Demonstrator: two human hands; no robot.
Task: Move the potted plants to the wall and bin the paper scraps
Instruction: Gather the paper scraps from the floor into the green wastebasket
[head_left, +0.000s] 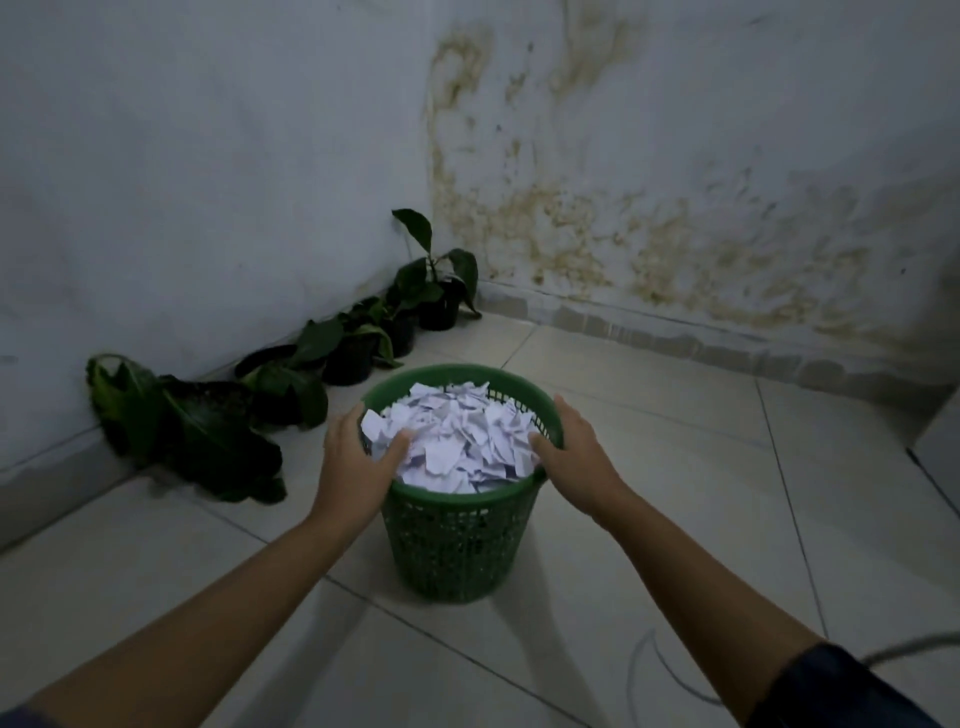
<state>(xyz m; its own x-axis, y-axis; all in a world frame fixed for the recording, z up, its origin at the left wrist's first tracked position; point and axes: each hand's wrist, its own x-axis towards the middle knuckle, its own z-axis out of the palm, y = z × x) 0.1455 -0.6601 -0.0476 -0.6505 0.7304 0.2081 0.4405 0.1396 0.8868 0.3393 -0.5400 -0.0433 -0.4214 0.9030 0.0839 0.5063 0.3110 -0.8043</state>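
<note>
Bin (457, 540) between left hand (353, 462) and right hand (574, 457)

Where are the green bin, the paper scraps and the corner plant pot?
green bin (452, 545), head view, front mesh wall.
paper scraps (457, 436), head view, middle of the pile.
corner plant pot (439, 312), head view, dark pot side.

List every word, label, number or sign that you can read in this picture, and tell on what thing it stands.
None can be read.
Green bin: no label shows.
Paper scraps: faint grey marks, too blurred to read.
Plant pots: dark, no text shows.
Wall: only stains.
</note>
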